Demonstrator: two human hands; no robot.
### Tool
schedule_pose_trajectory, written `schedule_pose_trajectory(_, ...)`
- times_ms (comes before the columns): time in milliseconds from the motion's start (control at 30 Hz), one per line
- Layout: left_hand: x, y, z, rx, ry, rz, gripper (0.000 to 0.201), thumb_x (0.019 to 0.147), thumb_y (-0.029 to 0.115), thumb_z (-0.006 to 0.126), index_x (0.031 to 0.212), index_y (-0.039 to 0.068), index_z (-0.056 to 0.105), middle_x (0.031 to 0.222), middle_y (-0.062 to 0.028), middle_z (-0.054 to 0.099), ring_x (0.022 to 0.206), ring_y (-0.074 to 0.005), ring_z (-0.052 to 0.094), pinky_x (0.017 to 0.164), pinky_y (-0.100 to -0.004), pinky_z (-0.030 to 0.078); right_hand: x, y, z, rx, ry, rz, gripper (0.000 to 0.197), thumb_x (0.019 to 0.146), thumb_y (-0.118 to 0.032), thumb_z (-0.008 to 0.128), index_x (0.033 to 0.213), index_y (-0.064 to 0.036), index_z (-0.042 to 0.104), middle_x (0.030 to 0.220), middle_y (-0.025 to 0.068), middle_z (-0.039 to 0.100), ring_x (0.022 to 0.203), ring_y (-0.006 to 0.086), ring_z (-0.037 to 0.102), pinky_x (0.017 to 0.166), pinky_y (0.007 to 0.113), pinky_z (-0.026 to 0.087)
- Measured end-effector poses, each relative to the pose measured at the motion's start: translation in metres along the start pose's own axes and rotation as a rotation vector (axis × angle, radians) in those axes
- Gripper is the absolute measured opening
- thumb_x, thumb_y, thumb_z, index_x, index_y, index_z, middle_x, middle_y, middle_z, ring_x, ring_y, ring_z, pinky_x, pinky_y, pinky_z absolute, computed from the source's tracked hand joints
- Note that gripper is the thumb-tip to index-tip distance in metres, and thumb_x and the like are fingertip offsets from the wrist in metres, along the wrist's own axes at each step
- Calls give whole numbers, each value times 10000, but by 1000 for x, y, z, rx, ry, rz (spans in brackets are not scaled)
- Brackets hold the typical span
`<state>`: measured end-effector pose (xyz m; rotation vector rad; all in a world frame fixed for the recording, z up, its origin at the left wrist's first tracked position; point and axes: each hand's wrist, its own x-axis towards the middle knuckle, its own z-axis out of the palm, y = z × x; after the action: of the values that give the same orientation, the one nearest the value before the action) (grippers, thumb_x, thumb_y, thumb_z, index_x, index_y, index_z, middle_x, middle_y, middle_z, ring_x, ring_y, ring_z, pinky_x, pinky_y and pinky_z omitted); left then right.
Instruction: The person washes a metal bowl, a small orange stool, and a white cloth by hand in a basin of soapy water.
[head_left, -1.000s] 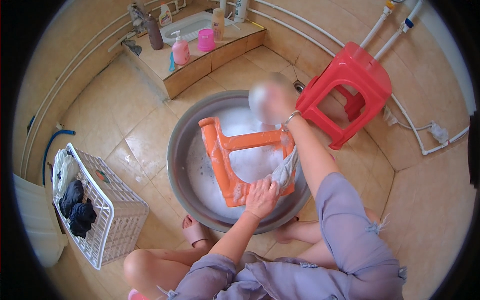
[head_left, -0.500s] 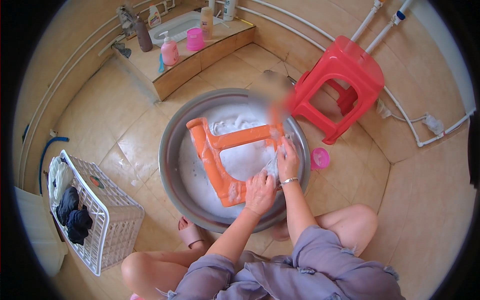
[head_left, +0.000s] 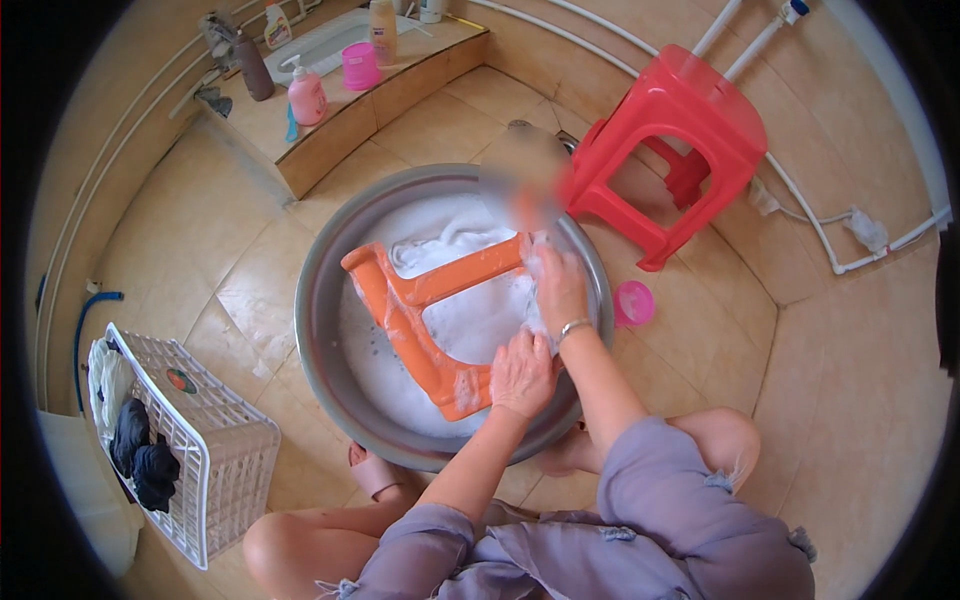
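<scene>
A soapy orange plastic stool [head_left: 410,330] lies tilted in a large grey metal basin [head_left: 322,385] of suds. My left hand [head_left: 524,372] grips its near right part, with fingers bent over the plastic. Higher on the stool's right side, my right hand [head_left: 560,290] presses down, its fingers closed around what looks like a foamy white cloth [head_left: 530,302]. Suds partly hide the cloth and the right fingertips. Whitish fabric [head_left: 450,245] shows in the foam behind the stool. A blurred patch covers the basin's far right rim.
At the right stands a red plastic stool [head_left: 655,150], near a pink cup [head_left: 634,302]. A white laundry basket [head_left: 235,440] with dark clothes [head_left: 150,460] is at the left. Several bottles, including a pink pump bottle [head_left: 307,98], stand on the raised tiled ledge [head_left: 350,125].
My right hand has slid up along the stool's right side, away from my left hand. The left hand stays near the lower corner. The whole view has shifted slightly.
</scene>
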<state>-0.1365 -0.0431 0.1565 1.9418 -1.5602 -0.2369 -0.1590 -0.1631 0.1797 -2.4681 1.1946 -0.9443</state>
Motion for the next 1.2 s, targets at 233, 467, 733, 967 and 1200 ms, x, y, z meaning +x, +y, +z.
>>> schedule_pose_trajectory(233, 2, -6, -5, 52, -47, -38, 212, 705, 204, 503, 828, 40, 450, 849, -131, 486, 794, -281, 489, 655, -368, 361, 3, -19, 6, 162, 34, 131, 228, 746, -39, 486, 963, -76, 543, 885, 180, 550, 830, 361, 509, 739, 411, 415)
schedule_pose_trajectory(467, 6, -2, 0, 44, 15, -22, 211, 723, 171, 464, 879, 29, 458, 859, -140, 489, 802, -284, 490, 666, -377, 364, 47, -4, 30, 177, 26, 120, 238, 723, -17, 510, 949, -68, 566, 894, 169, 570, 852, 361, 512, 762, 404, 416)
schedule_pose_trajectory(733, 1, -7, -3, 48, -88, 7, 256, 723, 189, 457, 910, 14, 457, 874, -143, 488, 813, -282, 477, 670, -365, 355, -3, -16, 2, 32, -65, 256, 191, 751, -50, 500, 918, -82, 588, 840, 189, 578, 788, 349, 542, 716, 404, 429)
schedule_pose_trajectory(967, 4, -4, 6, 86, 6, 19, 264, 739, 187, 436, 943, 22, 468, 898, -135, 488, 836, -261, 479, 683, -356, 353, 72, -17, 31, 111, 73, 145, 209, 760, -34, 445, 910, -79, 583, 854, 182, 572, 804, 364, 536, 717, 409, 428)
schedule_pose_trajectory(1200, 1, -9, 13, 128, 22, 5, 298, 721, 195, 463, 960, 16, 456, 869, -131, 481, 817, -258, 476, 671, -356, 339, 42, -11, 24, 86, -13, 153, 181, 769, -68, 477, 919, -80, 579, 861, 185, 570, 808, 364, 531, 708, 420, 426)
